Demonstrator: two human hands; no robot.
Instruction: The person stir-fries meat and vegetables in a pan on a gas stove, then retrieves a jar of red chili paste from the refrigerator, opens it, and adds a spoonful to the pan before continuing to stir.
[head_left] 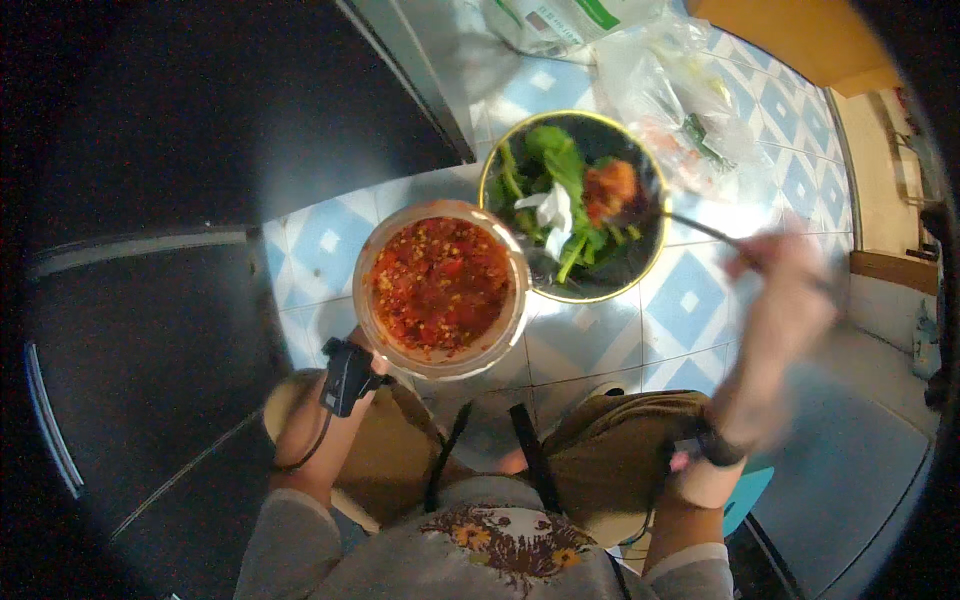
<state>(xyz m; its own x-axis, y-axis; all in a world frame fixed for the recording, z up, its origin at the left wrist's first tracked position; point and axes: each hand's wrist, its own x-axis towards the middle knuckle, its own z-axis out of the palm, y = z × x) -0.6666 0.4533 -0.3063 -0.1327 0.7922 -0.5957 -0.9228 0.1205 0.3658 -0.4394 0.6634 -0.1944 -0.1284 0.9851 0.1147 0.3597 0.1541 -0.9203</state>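
Observation:
My left hand (378,362), mostly hidden under a wrist-worn black device and the container's side, holds a round clear plastic tub (372,345). Red chopped chili sauce (440,280) with many seeds fills much of it. Motion blurs my right hand (790,295), whose fingers grip the dark, thin handle of a spoon (705,228). The spoon reaches over a round dark bin (663,235) with a yellow rim. At the spoon's end is a reddish-orange clump (608,188); whether it rests on the spoon or in the bin I cannot tell. Leafy greens (560,160) and a crumpled white tissue (550,215) lie inside the bin.
Clear plastic bags (680,110) lie on the blue-and-white tiled floor (690,300) beyond the bin. A white-and-green package (570,22) is at the top. Large dark glossy panels (190,120) stand on the left. Wooden furniture (850,80) lines the far right.

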